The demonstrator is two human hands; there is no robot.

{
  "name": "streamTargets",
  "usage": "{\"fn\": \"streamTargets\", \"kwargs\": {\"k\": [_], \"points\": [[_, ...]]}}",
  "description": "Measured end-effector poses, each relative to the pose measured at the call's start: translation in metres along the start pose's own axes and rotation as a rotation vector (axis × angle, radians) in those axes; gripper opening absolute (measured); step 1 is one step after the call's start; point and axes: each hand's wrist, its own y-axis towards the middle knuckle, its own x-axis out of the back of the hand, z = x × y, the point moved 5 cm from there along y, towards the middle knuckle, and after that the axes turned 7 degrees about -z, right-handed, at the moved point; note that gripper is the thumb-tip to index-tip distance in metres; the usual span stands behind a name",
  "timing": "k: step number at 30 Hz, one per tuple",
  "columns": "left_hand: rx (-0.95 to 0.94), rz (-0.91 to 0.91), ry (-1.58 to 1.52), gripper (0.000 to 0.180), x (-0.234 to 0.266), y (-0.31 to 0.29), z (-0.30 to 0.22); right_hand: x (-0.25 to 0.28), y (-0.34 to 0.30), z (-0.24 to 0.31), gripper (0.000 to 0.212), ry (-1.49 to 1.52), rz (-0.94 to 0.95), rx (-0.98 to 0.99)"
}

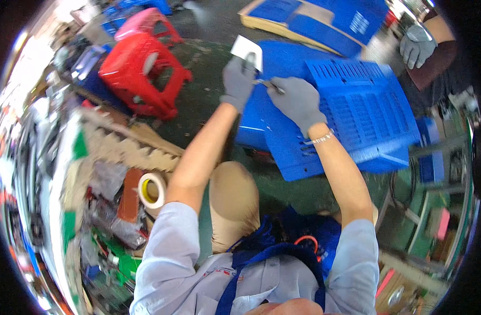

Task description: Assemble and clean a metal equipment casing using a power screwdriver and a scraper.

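Observation:
My left hand (238,80), in a grey glove, grips a flat white card (244,46) above the left edge of a slotted blue panel. My right hand (297,100), also gloved in grey, is closed on a small thin metallic-looking tool (276,88). Its pale tip points toward my left fingers, and its exact kind is too blurred to tell. Below my right hand, the blue panel (366,113) lies tilted, with rows of slots and small holes. Smooth blue sheeting (274,55) lies under and beyond it.
Red plastic stools (129,65) stand at left. A blue-and-tan stack (308,23) lies at the far side. Another person's gloved hand (418,47) is at upper right. A tape roll (151,190) sits in a cluttered cardboard box (127,134); a metal rack (424,210) stands at right.

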Motion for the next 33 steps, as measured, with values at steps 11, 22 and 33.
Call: {"fn": "streamTargets", "kwargs": {"k": [11, 22, 33], "points": [[-0.714, -0.381, 0.133, 0.018, 0.265, -0.100, -0.297, 0.009, -0.014, -0.011, 0.029, 0.000, 0.008, -0.011], [-0.058, 0.228, 0.781, 0.028, 0.417, 0.015, -0.206, -0.004, -0.012, -0.007, 0.030, 0.112, 0.067, -0.047], [0.568, 0.219, 0.474, 0.070, 0.423, 0.009, -0.240, 0.003, -0.011, -0.033, 0.031, 0.430, -0.142, -0.227]]}}
